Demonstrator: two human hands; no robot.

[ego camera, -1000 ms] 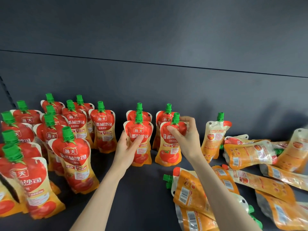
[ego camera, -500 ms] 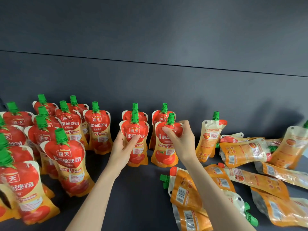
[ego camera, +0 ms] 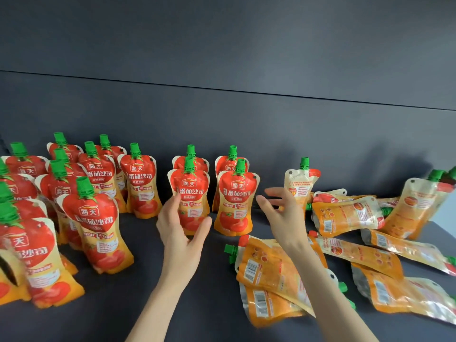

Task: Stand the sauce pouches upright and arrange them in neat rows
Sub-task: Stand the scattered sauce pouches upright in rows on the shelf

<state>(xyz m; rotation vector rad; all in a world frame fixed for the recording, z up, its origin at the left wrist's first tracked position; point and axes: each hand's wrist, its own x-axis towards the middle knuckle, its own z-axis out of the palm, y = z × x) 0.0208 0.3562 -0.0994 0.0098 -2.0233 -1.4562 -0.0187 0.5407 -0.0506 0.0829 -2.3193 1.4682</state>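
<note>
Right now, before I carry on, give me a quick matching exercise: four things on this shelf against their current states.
Things:
1. left hand
2. right hand
3. pouch by the right arm
4. lone pouch behind the right hand

States:
A. lying flat, barcode side up
B. standing, back side facing the camera
C. open, touching no pouch
D. cupped around a standing front-row pouch

Pairs: 1-D, 2-C, 3-A, 4-B
</note>
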